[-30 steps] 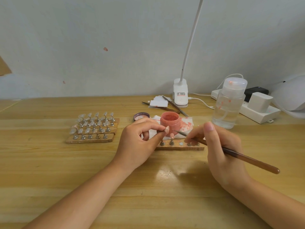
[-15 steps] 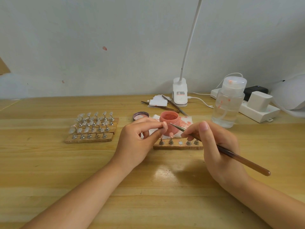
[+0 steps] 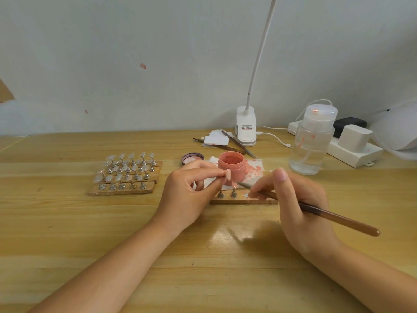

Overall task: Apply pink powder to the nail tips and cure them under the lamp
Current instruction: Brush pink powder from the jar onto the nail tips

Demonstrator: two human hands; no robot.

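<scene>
Racks at far left: stacked wooden strips (image 3: 123,187) carrying rows of clear nail tips on small metal stands, untouched, well apart from both hands on the pale wooden bench (image 3: 67,233).

Left hand (image 3: 189,195): thumb and forefinger pinch one pale pink nail tip (image 3: 228,174), lifted just in front of the open jar of pink powder (image 3: 231,168). The tip's long axis runs roughly up and down, tilted slightly; its stand, if any, is hidden behind the fingers.

Right of it, the single wooden strip (image 3: 243,200) holds two visible metal stands and one bare round socket; its right end is covered by the right hand.

Right hand (image 3: 297,204): grip clamped on the long brown-handled brush (image 3: 334,216), pen-fashion. Handle trails low and right; the metal ferrule points up and left toward the held tip and the jar. Bristles lie just right of and below the tip, near it, contact not discernible.

Judgement: the next stroke turns on that short gap, brush travelling leftward onto the tip, or up into the jar.

Clear pump bottle (image 3: 312,143) stands beyond. The white curing lamp (image 3: 394,129) is cut off at the right edge.
</scene>
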